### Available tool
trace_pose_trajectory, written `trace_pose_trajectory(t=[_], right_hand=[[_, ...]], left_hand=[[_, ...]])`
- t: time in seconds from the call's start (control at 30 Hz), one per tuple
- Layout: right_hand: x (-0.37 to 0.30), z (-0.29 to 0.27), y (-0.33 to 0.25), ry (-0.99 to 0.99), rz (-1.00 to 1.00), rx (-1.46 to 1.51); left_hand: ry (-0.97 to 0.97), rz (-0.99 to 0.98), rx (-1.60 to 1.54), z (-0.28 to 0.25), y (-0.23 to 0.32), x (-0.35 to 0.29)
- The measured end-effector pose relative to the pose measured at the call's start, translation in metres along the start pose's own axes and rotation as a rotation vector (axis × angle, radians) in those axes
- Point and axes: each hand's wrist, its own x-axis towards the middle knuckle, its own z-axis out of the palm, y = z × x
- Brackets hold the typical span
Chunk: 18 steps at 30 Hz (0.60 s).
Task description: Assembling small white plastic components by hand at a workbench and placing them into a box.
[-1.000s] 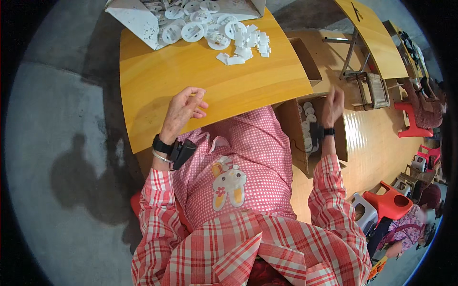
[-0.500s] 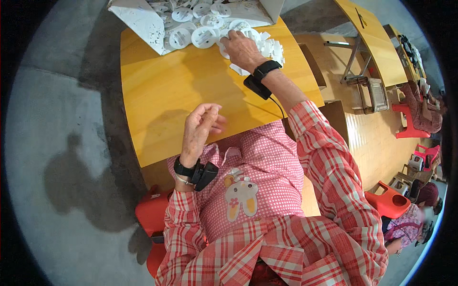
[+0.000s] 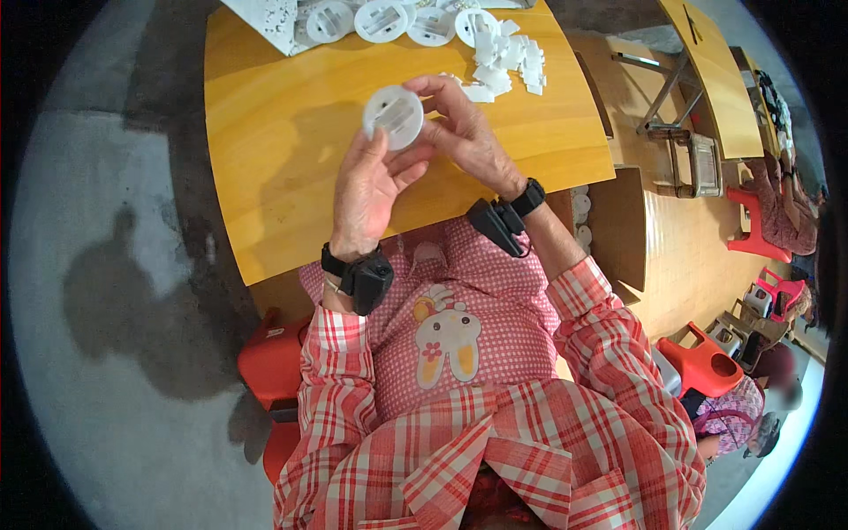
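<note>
A round white plastic disc with a rectangular recess in its face is held up above the near part of the table. My right hand grips its right rim between thumb and fingers. From below, my left hand has its thumb against the disc's lower edge, with the other fingers curled beside it. Similar white discs lie at the table's far edge, by the mouth of a white box. Right of them, small flat white plastic pieces form a loose heap.
The yellow wooden table ends just in front of my lap. An open cardboard box with white round parts stands below its right side. Farther right are another table, a red stool and other people sitting.
My right hand has come back from the pile toward me with a disc. My left hand has risen to meet it and now touches the disc too.
</note>
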Motion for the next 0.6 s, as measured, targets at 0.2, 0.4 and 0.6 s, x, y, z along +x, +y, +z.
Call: trace_pose_trajectory(t=[0.2,0.4,0.6], right_hand=[[-0.021,-0.006,-0.003,-0.105,-0.363,-0.728],[-0.010,-0.077,0.000,0.161,-0.127,-1.066],[-0.003,-0.082,0.004,0.161,-0.238,-1.424]], left_hand=[[0.100,0.106,-0.046,-0.003,-0.005,-0.002],[-0.001,0.101,0.099,-0.020,-0.020,0.002],[-0.034,0.105,0.044,-0.017,-0.024,0.003]])
